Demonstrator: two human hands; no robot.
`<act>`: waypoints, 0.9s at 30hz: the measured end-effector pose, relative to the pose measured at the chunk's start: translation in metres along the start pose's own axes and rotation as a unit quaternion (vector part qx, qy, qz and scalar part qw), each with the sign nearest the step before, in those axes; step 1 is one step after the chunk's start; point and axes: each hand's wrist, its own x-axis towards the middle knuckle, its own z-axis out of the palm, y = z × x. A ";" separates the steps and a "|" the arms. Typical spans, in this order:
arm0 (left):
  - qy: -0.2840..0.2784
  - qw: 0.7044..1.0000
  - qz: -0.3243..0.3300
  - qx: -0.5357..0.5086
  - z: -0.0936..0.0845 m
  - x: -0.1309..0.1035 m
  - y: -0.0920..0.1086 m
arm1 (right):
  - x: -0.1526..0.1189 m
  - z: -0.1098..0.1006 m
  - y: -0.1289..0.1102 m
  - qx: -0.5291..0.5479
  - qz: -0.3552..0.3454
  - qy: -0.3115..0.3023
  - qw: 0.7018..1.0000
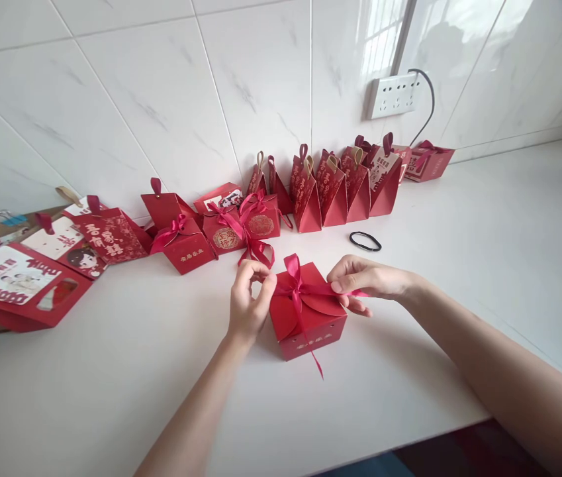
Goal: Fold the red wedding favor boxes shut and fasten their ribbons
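A red gift box [320, 339] with gold lettering on its front sits on the white counter between my hands. Pink-red ribbon [296, 291] is tied across its top, with a loop standing up and one tail hanging down the front. At the box's left edge, my left hand [249, 298] is closed, thumb against fingers, where the ribbon runs to it. My right hand [367, 281] pinches the ribbon on the right side between thumb and forefinger, and a short end sticks out past the thumb. The other right fingers rest by the box's side.
Bow-tied red boxes [188, 255] and tent-shaped red boxes [305, 199] line the tiled wall. Larger printed gift boxes [37, 291] stand at the left. A black hair tie [365, 241] lies behind my right hand. A white socket strip [394, 96] with a black cable hangs on the wall.
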 end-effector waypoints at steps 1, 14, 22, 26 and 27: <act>0.004 1.000 0.022 0.001 -0.001 0.000 0.001 | 0.001 0.000 0.001 0.004 -0.002 0.005 1.000; -0.078 0.995 0.067 0.014 0.005 -0.007 0.014 | 0.017 0.022 0.006 -0.162 -0.147 0.370 0.903; -0.071 0.989 0.110 0.063 0.006 -0.005 0.017 | 0.022 0.033 0.009 -0.105 -0.158 0.306 0.933; 0.013 0.985 0.141 0.097 0.003 -0.003 0.013 | 0.019 0.034 0.007 -0.156 -0.220 0.346 0.898; 0.015 0.984 0.145 0.099 0.002 -0.002 0.013 | 0.018 0.035 0.006 -0.177 -0.236 0.353 0.888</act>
